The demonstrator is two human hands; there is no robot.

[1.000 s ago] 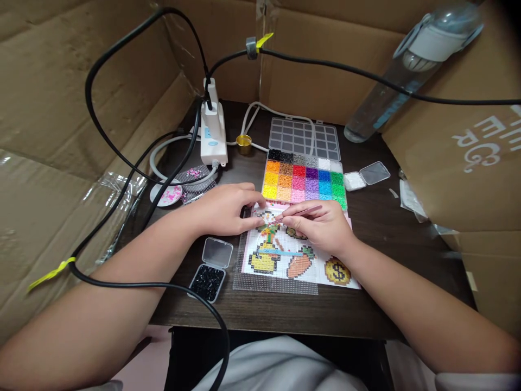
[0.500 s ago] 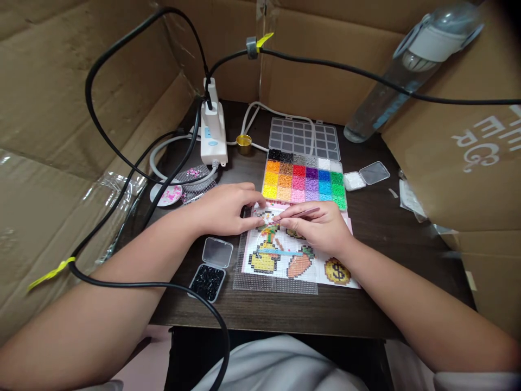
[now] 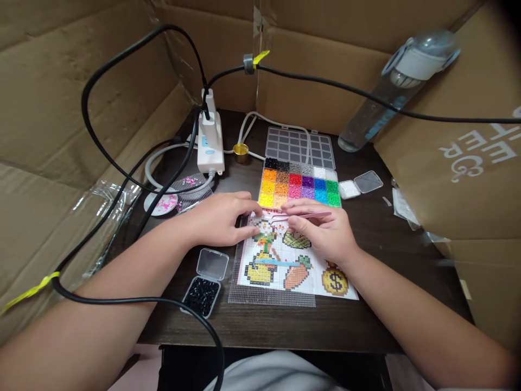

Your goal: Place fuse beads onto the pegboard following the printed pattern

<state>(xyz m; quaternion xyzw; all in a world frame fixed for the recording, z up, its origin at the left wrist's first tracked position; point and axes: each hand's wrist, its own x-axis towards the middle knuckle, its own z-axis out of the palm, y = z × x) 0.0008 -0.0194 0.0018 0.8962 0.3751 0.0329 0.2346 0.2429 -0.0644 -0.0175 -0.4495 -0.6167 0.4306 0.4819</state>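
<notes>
Pink tweezers are in my right hand, pinched between thumb and fingers. Their two prongs stand slightly apart, tips pointing left over the upper part of a printed pattern sheet. Whether a bead is between the tips is too small to tell. My left hand rests at the sheet's upper left edge, thumb and index finger spread apart on either side of the small pixel figure there. A clear pegboard lies with the sheet. Small loose coloured beads are scattered near the tweezer tips.
Behind my hands sits a compartment box of coloured beads. A small case of black beads is at the front left, one of white beads at the right. A power strip, black cable and bottle stand around.
The whole view has tilted up a little, so things sit lower. The tweezers have drawn slightly right, away from my left fingers, and their prongs now show apart.
</notes>
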